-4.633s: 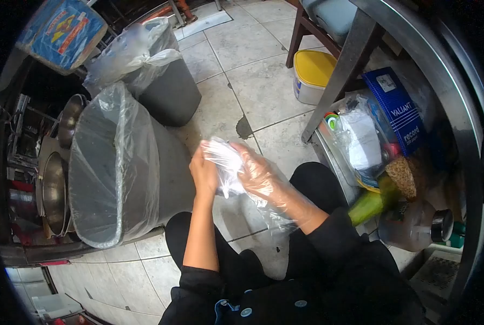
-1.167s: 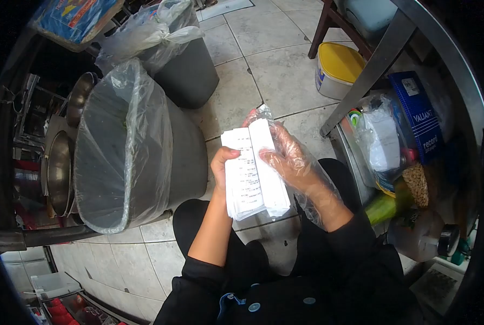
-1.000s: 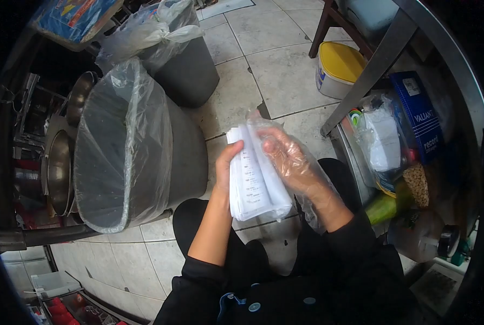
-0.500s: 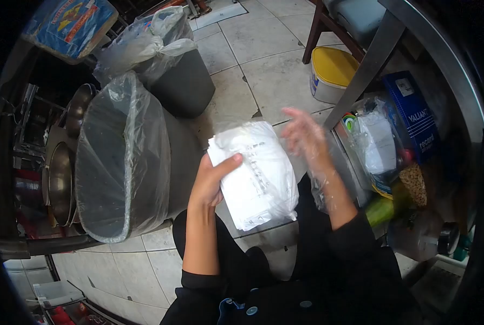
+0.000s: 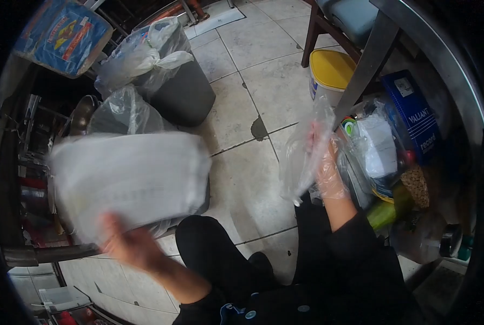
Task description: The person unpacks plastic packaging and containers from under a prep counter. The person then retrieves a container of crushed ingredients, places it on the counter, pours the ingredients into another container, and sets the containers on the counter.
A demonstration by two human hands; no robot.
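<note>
My left hand [image 5: 131, 244], smeared by motion, grips the near edge of a stack of white papers [image 5: 136, 176], its thumb on top. The stack is blurred too and hangs over the grey bin with a clear liner [image 5: 128, 111], covering most of its mouth. On the right, my right hand [image 5: 324, 157] is inside clear plastic that looks like a disposable glove. Its fingers are closed on a crumpled clear plastic bag [image 5: 301, 162], which hangs down toward my knees.
A second grey bin [image 5: 185, 89] with a knotted liner stands behind. At right are a yellow-lidded tub [image 5: 331, 70], a metal table leg [image 5: 369, 67], a blue Valiant box [image 5: 415, 116] and bagged goods [image 5: 377, 143]. A blue package [image 5: 66, 38] sits upper left.
My left hand has swung left with the white papers, from over my lap to above the bin. The clear plastic bag has come away from the papers and is in my right hand.
</note>
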